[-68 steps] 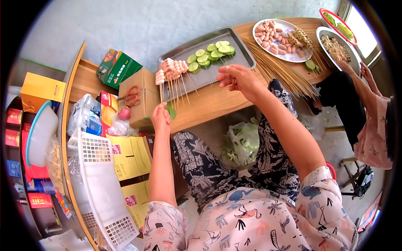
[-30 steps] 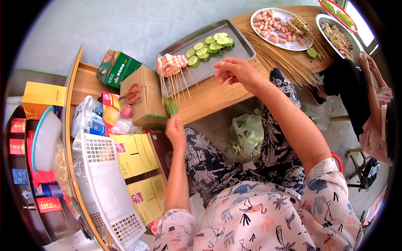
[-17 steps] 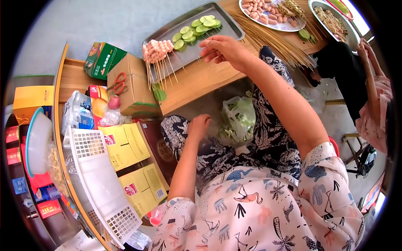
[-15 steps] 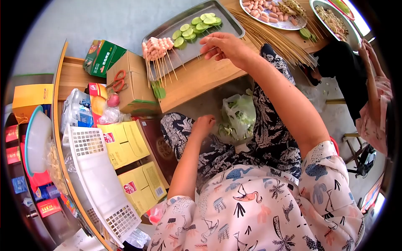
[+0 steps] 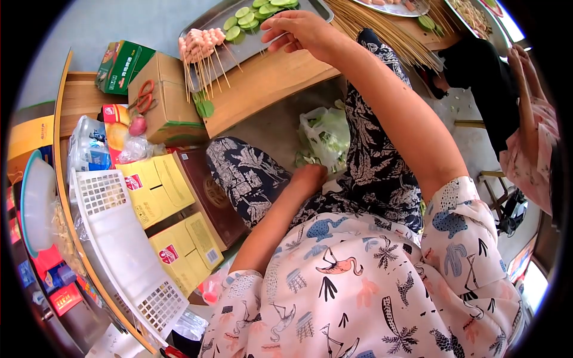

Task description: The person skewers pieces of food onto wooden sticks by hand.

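The skewered pink pieces (image 5: 202, 43) lie bunched at the left of the metal tray (image 5: 253, 49); they look soft, perhaps slippery, best held by their thin, bare sticks (image 5: 218, 70). Right of them, the green slices (image 5: 253, 17) look light, moist and breakable, best lifted by stick, too. Beside these, the right hand (image 5: 285, 31) hangs loosely spread, nothing visible in it. The left hand (image 5: 311, 178) curls by the lap, its grip hidden, so I cannot tell what it holds.

Among containers, the white basket (image 5: 122, 250) stands left; the tray rests on the surface (image 5: 268, 85); a limp plastic bag (image 5: 325, 136) of greens sits near the left hand; a plate (image 5: 391, 10) bears pink chunks (image 5: 409, 6); the rightmost bowl (image 5: 495, 37) holds pale pieces (image 5: 471, 17).
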### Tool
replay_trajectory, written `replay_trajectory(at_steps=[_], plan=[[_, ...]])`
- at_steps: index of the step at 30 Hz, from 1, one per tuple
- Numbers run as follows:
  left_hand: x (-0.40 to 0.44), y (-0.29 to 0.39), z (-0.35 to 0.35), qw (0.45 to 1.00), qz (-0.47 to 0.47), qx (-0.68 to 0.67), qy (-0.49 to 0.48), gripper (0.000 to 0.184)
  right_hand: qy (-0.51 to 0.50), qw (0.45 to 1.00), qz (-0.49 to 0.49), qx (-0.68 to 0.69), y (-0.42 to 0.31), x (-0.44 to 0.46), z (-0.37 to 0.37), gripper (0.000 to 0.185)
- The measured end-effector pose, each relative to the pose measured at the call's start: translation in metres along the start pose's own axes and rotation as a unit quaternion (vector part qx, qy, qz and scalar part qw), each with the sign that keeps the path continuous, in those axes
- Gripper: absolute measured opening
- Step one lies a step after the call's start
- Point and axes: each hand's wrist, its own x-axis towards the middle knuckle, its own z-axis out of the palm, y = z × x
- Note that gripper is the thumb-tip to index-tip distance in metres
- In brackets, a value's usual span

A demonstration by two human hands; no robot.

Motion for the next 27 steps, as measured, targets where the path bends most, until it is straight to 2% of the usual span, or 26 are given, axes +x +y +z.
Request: replay_trajectory(at_steps=[7, 9, 13, 16, 18, 22, 27], plan=[[0.0, -0.002, 0.019, 0.998, -0.027, 0.044, -0.025, 0.021, 0.005, 0.999, -0.013, 0.045, 0.015, 0.021, -0.004, 0.027], [0.004, -0.003, 0.03, 0.995, 0.027, 0.096, -0.012, 0.02, 0.005, 0.999, -0.017, 0.042, 0.018, 0.025, -0.005, 0.027], [-0.007, 0.013, 0.026, 0.999, 0.017, -0.008, -0.026, 0.021, 0.008, 0.999, 0.014, 0.034, 0.008, 0.022, -0.01, 0.029], [-0.007, 0.014, 0.022, 0.998, -0.011, -0.007, -0.06, 0.021, 0.017, 0.999, 0.013, 0.042, 0.007, 0.018, -0.011, 0.028], [-0.008, 0.01, 0.027, 0.999, 0.03, 0.018, -0.021, 0.02, 0.011, 0.998, 0.003, 0.059, 0.01, 0.015, -0.017, 0.027], [-0.01, 0.006, 0.034, 0.998, 0.054, 0.04, 0.008, 0.018, 0.009, 0.997, -0.021, 0.067, 0.013, 0.018, -0.03, 0.026], [-0.016, 0.017, 0.026, 0.997, 0.055, 0.061, -0.01, 0.022, 0.034, 0.998, -0.013, 0.052, 0.002, 0.008, -0.045, 0.025]])
